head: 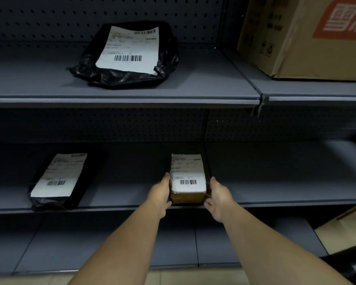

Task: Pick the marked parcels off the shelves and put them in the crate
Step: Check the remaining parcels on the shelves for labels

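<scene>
My left hand [160, 193] and right hand [218, 197] clasp the small brown box [187, 182] between them on the middle shelf [121, 194]. Left of my hands lies a black bag parcel [58, 181]; above them, another black parcel [127, 55].

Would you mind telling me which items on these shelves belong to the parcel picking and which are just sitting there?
Part of the job:
- small brown parcel on the middle shelf, held between left hand and right hand
- black bag parcel, same shelf, labelled
- larger black bag parcel, upper shelf, labelled

Just lying about:
- big cardboard box, upper right
- carton, lower right

No crate is in view.
</scene>
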The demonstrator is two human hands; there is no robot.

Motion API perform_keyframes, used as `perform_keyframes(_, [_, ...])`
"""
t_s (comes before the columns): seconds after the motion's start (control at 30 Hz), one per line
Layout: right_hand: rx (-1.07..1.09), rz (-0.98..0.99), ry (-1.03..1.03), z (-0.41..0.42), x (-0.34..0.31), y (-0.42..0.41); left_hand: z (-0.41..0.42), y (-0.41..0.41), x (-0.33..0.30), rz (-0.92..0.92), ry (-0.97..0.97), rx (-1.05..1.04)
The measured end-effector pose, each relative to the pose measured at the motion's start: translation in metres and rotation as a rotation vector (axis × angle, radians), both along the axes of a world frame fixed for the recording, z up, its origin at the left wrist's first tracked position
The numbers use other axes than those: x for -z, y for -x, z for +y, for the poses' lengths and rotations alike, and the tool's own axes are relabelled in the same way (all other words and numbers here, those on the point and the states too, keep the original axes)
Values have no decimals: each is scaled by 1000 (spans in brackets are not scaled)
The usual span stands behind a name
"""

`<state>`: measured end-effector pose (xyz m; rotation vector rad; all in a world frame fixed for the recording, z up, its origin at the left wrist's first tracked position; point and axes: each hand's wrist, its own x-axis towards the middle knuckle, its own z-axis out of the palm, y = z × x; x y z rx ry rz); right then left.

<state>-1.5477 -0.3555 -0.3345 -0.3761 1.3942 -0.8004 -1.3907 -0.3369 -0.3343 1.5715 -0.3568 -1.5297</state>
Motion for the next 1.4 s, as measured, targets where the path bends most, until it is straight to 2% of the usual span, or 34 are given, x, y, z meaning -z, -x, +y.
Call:
perform_keyframes(0.23, [-35, -2, 45, 11, -19, -1, 13, -7, -15, -21, 67, 1])
perform_keyframes(0.67, [-125, 47, 317, 64, -69, 3, 71, -15, -68, -85, 284, 13])
perform_keyframes(0.93, [-112, -3, 356, 82, -65, 13, 89, -13, -69, -138, 360, 88])
perform_keyframes(1.4, [-97, 17, 375, 82, -69, 6, 89, -17, -74, -123, 373, 53])
